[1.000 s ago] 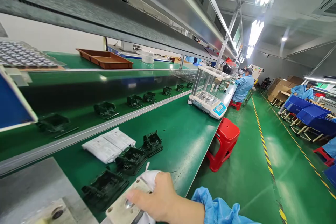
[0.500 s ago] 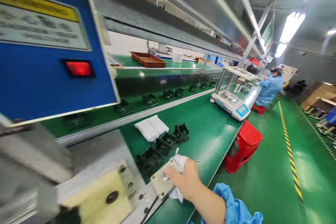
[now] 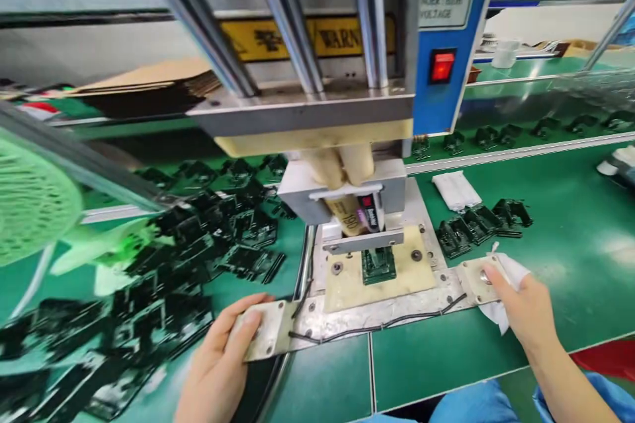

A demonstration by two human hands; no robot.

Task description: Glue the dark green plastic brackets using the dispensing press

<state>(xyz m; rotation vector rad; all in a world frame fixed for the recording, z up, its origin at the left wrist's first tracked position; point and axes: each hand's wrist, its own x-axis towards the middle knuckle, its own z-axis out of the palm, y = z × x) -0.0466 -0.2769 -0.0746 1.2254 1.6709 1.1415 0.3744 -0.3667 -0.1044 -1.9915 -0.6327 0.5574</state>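
My left hand (image 3: 215, 360) grips the left metal button plate (image 3: 274, 330) of a press, its thumb on top where the button would be. On the other side, my right hand (image 3: 528, 309) wraps round the right button plate (image 3: 470, 283), thumb on its round metal button. A white cloth (image 3: 513, 272) lies under that hand. Between the hands, a dark green plastic part (image 3: 379, 271) sits on a cream-coloured fixture block (image 3: 337, 294). The press head (image 3: 292, 192) is right above this part and hides its top; whether they touch I cannot tell.
Dark plastic parts (image 3: 178, 277) are heaped at left beside a light green fan (image 3: 34, 198). Several more (image 3: 481, 225) stand at right near a folded white cloth (image 3: 455, 190). Behind runs a conveyor with parts (image 3: 506, 135). A blue control box (image 3: 439, 106) shows a lit red switch.
The view has swung left to face the press, bringing my left hand and the fixture into sight. My right hand stays on its button plate.
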